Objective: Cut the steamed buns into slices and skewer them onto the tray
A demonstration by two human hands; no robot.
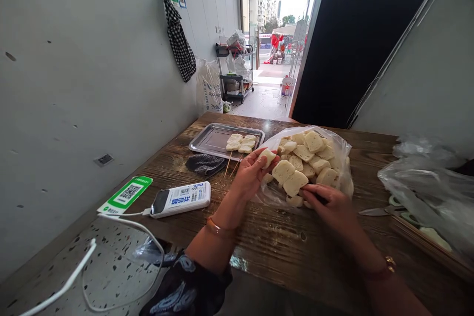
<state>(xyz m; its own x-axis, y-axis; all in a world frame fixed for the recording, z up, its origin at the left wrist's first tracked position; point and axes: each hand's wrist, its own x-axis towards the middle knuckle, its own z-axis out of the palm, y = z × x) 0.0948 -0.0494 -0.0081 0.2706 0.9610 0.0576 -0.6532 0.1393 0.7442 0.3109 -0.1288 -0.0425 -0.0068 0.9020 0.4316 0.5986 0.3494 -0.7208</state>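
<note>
My left hand (255, 174) pinches one pale, spongy steamed bun slice (267, 158) between thumb and fingers, above the near left edge of a clear plastic bag (343, 150). More bun slices (313, 141) fill the bag in a heap. My right hand (328, 200) is closed at the lower end of a skewer of bun slices (295, 182). Two slices sit in a row on it, tilted up to the left; the stick is mostly hidden by my fingers. On a metal tray (211, 140) lie skewered slices (240, 143), their thin wooden sticks (228, 164) reaching over the near rim.
A dark cloth (205, 164) lies by the tray. Left of it are a white power bank (185, 200) with a cable and a green QR card (128, 195). At right, scissors (375, 211) and crumpled plastic bags (425, 182) rest on the wooden table (274, 252). A trolley (237, 76) stands beyond.
</note>
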